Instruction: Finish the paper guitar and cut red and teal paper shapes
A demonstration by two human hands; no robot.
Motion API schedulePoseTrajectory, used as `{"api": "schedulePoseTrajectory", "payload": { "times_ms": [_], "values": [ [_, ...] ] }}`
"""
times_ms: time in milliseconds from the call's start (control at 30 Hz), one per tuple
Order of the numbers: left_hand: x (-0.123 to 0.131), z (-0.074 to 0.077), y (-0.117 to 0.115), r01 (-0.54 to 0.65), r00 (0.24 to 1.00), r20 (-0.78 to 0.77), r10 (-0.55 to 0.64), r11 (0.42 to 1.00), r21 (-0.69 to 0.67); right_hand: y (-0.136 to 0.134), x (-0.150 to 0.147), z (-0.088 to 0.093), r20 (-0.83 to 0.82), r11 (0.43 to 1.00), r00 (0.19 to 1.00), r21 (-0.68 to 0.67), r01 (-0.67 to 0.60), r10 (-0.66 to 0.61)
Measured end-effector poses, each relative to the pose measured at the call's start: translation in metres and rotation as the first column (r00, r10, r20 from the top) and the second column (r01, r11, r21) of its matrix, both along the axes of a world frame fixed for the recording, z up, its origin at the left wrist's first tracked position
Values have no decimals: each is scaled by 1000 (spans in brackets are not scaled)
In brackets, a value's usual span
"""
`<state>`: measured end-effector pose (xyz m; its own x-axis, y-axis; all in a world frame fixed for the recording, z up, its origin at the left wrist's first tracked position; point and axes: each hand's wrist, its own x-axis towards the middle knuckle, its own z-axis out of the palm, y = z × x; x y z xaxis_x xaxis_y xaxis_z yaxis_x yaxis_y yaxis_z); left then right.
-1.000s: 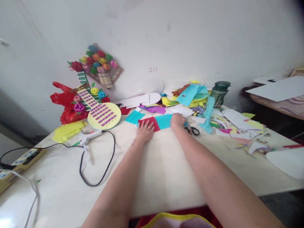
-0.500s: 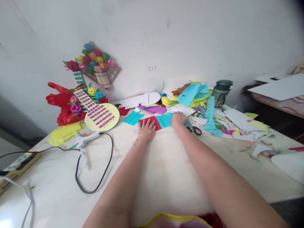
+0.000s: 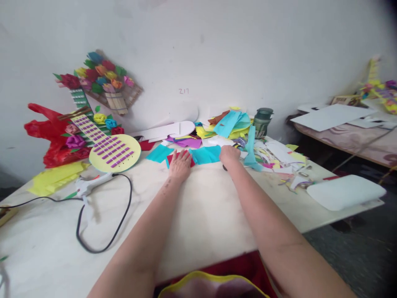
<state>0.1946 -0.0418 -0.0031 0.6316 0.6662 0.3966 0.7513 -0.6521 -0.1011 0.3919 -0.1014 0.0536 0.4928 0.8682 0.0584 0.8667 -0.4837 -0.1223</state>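
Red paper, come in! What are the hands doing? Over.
Left hand flat on red paper. Right hand on blue paper, grip unclear. Paper scraps crowd the right.

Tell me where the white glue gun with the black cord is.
In the head view, the white glue gun lies left on the table, in front of the yellow round paper guitar, well left of the left hand.

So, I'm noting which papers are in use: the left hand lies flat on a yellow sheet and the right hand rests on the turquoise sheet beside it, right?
Not quite. The head view shows the left hand lying flat on a red sheet, not a yellow one. The right hand does rest on the turquoise sheet beside it.
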Motion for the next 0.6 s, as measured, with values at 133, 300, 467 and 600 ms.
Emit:
{"api": "schedulePoseTrajectory", "payload": {
  "times_ms": [133, 300, 467, 600],
  "values": [
    [14, 1, -8, 20, 1000, 18, -19, 996, -83, -14, 10, -2, 14, 999, 1000, -46, 13, -13],
    [20, 0, -12, -22, 1000, -20, 17, 955, -295, -24, 19, -2, -9, 998, 999, -60, 36, -37],
    [18, 1, -14, -6, 995, 95, 29, 972, -233, -33, 26, 3, -36, 996, 996, -57, 75, -77],
    [8, 9, -13, -130, 920, 353, 169, 983, -133, -37, 28, 2, -59, 989, 995, -126, 77, -85]
  ]
}}
